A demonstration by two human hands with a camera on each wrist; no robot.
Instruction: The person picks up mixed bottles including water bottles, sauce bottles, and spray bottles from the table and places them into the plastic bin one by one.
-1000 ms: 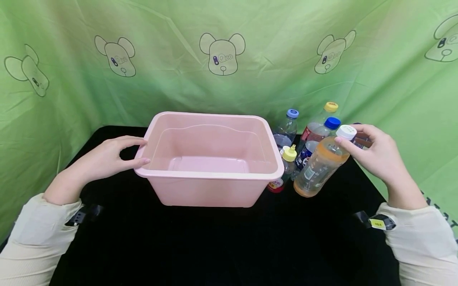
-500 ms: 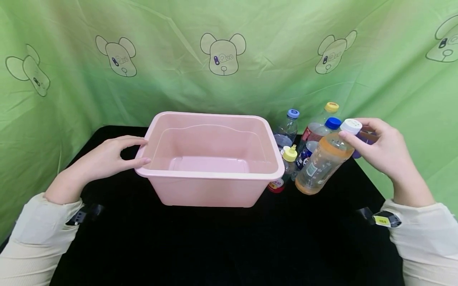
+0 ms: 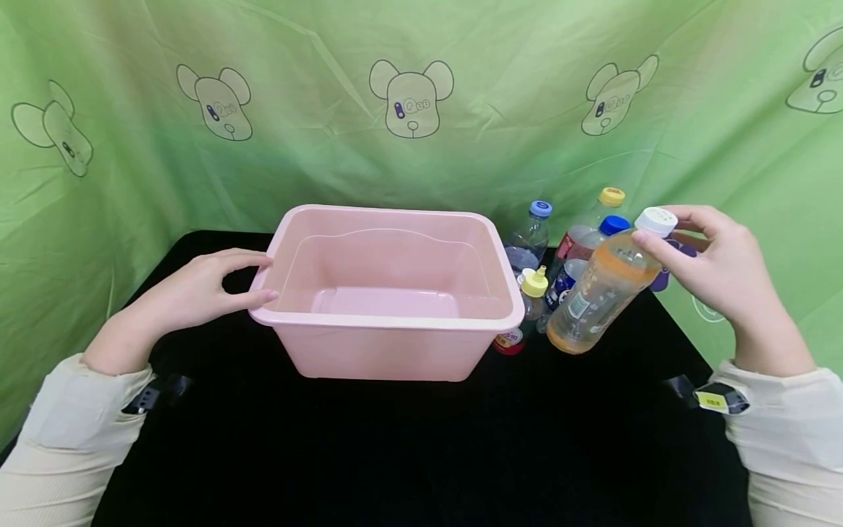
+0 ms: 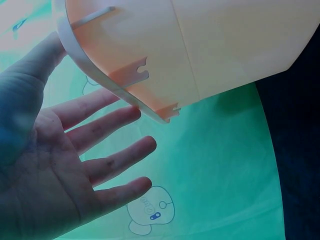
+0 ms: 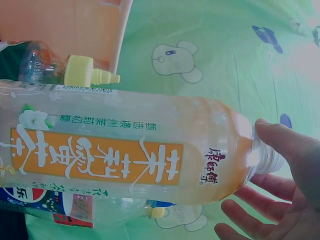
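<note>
My left hand (image 3: 191, 296) rests its thumb and fingertips on the left rim of a pink plastic tub (image 3: 395, 350). The left wrist view has its fingers (image 4: 120, 160) spread and nearly straight below the rim. With my right hand (image 3: 721, 271) I hold a clear plastic tea bottle (image 3: 596, 304) by its neck, thumb on the near side below the white cap (image 3: 656, 221). The bottle leans, base toward the tub, and has orange bands. Its orange label (image 5: 95, 157) with white characters shows in the right wrist view.
Between tub and tea bottle stand several bottles: a light-blue-capped one (image 3: 530, 233), a yellow-capped one (image 3: 596, 212), a blue-capped one (image 3: 579, 256) and a small one with a yellow nozzle (image 3: 533, 283). Something purple (image 3: 661, 281) is partly hidden behind my right hand. Green cloth (image 3: 408, 172) hangs behind the black table (image 3: 421, 446).
My right hand has moved up and to the right with the tea bottle, whose base has risen slightly. The left hand and the tub have stayed in place.
</note>
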